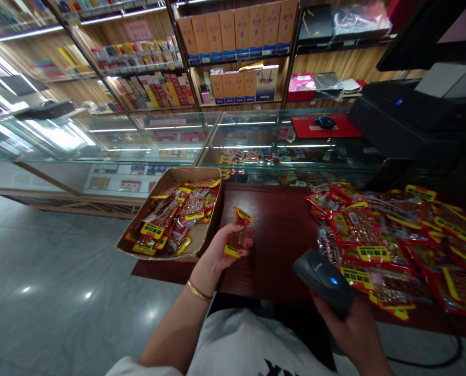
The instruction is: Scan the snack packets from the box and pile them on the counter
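Observation:
My left hand [222,245] is closed around a small red and yellow snack packet [238,236], held above the dark red table between the box and the pile. In my right hand [354,326] is a black barcode scanner [324,282] with a blue light glowing on top, its head pointing toward the left hand. Left of the left hand, an open cardboard box [213,230] contains many similar packets [196,202]. A large pile of snack packets [368,224] lies to the right, beyond the scanner.
A glass display counter [178,136] runs along the back. On it are a red mouse pad [350,127], a computer mouse [324,122] and black checkout equipment [397,120]. The scanner's cable [424,364] loops at lower right. Boxed goods [236,34] fill the wall shelves.

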